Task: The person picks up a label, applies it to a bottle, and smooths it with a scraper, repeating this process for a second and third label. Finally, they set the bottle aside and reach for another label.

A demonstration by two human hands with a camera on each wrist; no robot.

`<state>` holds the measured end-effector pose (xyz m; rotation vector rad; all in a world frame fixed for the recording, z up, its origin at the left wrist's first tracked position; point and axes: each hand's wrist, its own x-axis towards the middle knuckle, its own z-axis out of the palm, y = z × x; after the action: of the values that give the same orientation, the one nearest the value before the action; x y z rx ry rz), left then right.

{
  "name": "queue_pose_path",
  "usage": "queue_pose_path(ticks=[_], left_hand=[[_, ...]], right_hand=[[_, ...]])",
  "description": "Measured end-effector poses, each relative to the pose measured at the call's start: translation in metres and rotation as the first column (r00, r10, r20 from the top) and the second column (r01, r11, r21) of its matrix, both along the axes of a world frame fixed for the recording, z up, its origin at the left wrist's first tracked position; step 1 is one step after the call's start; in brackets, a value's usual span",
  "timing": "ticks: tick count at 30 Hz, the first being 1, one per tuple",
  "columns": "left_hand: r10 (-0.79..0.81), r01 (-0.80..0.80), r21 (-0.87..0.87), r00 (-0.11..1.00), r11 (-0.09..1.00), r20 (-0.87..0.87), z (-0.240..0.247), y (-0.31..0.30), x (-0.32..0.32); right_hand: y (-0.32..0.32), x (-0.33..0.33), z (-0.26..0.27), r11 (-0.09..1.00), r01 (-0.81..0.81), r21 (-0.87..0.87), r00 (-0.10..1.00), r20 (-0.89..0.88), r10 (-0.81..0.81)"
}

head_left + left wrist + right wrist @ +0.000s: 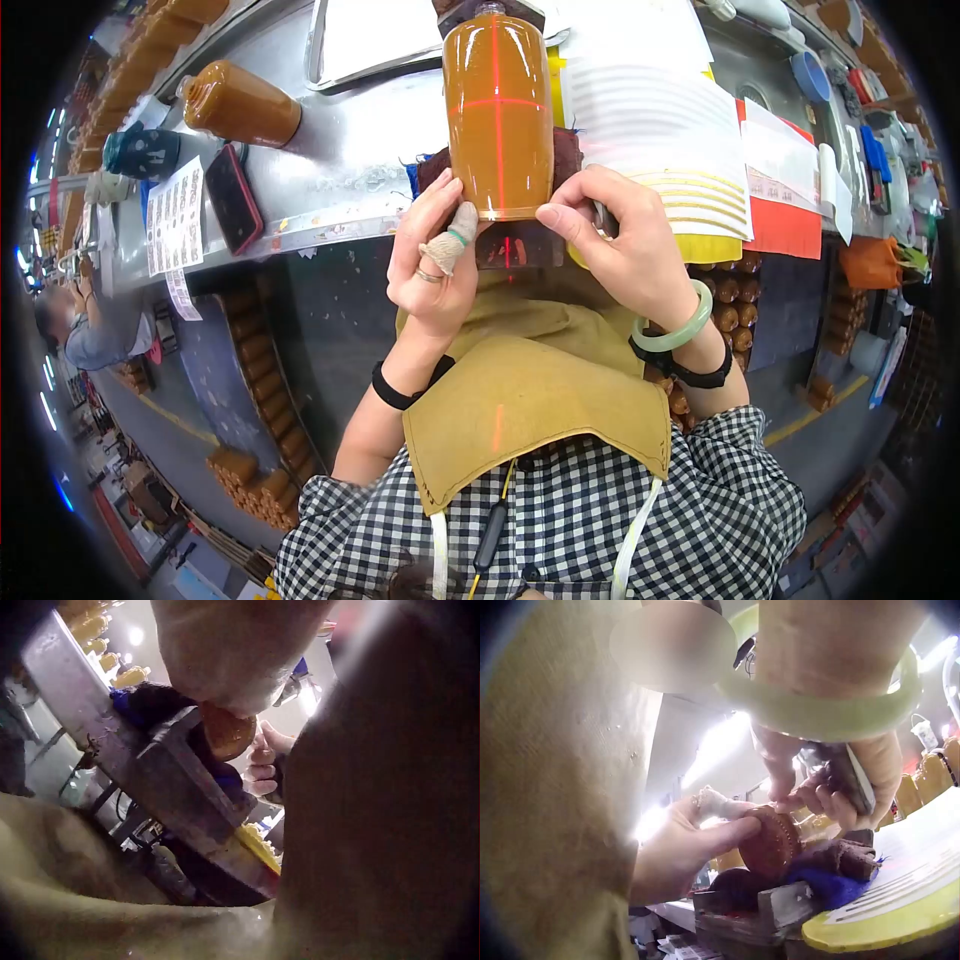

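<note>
Amber bottle (pixel 497 120) lies on its side at the near edge of the metal table (pixel 350 185), neck far, base near; dark red cloth (pixel 568 152) beneath. Red crossed light lines on its upper face.

Left hand (pixel 432 260) at the near-left corner of the base: thumb and fingers pinch the bottle, one finger in a cloth cover (pixel 446 248).

Right hand (pixel 628 235) at the near-right corner: thumb and forefinger tips together at the base rim, other fingers curled round a dark tool (pixel 860 787).

Left: second bottle (pixel 245 103), phone (pixel 235 198), label sheet (pixel 175 222). Right: ribbed white sheets (pixel 650 140).
</note>
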<state>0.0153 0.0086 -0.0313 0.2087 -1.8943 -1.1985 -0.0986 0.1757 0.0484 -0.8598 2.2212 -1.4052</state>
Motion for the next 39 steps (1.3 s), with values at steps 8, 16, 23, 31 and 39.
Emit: queue_pose_path(ticks=[8,16,23,31,39], left_hand=[[0.131,-0.192,-0.507,0.979,0.841,-0.153,0.007,0.006,-0.01],[-0.063,0.163,0.455,0.972,0.875,-0.227,-0.006,0.008,-0.003],[0.097,-0.099,-0.488,0.995,0.867,-0.028,0.01,0.001,-0.001],[0.041,-0.052,-0.359,0.998,0.932,-0.039,0.011,0.001,-0.007],[0.036,-0.046,-0.314,0.999,0.948,-0.037,0.005,0.001,-0.003]], right_hand=[[0.001,-0.002,-0.006,1.0,0.014,-0.01,1.0,-0.025,-0.014],[-0.007,0.003,-0.004,0.999,0.037,-0.03,0.999,-0.035,-0.038],[-0.005,0.001,-0.007,0.998,0.025,-0.057,0.998,-0.057,-0.028],[0.004,-0.001,-0.011,0.99,0.137,0.035,0.99,0.01,-0.137],[-0.012,0.013,-0.023,0.979,0.183,-0.09,0.951,0.269,-0.153]])
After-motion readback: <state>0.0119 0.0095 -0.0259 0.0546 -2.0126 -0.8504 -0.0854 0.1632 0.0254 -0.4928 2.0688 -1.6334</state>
